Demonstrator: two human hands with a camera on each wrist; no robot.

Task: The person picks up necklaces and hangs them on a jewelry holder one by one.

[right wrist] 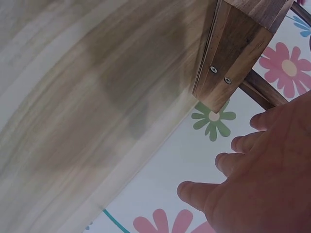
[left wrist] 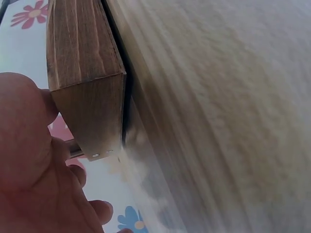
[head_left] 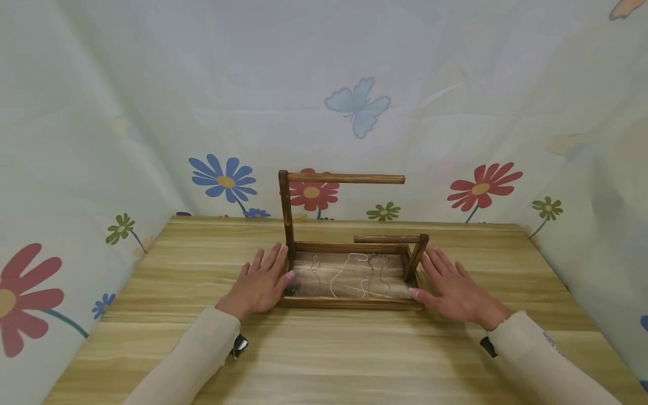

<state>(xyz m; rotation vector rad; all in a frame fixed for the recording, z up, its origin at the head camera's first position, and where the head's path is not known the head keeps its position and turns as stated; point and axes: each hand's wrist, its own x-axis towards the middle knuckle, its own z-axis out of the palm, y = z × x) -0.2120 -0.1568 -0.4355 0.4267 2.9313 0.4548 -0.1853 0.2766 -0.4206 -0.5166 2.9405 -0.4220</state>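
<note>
A dark brown wooden jewelry stand (head_left: 349, 302) sits on the table, its base a shallow tray. From its left end rises a tall post with a long bar (head_left: 349, 178); a shorter post at the right carries a lower bar (head_left: 390, 239). Several thin chains (head_left: 332, 279) lie spread inside the tray. My left hand (head_left: 260, 284) rests against the tray's left end, fingers straight and thumb at the rim. At the opposite end, my right hand (head_left: 458, 289) lies likewise, its thumb by the front corner. Two screws (right wrist: 213, 70) show on the stand's end in the right wrist view.
The wood-grain table (head_left: 364, 354) spreads around the stand. Behind and beside it hangs a white cloth (head_left: 283, 67) printed with flowers and butterflies. Black straps (head_left: 239, 345) show under both sleeves.
</note>
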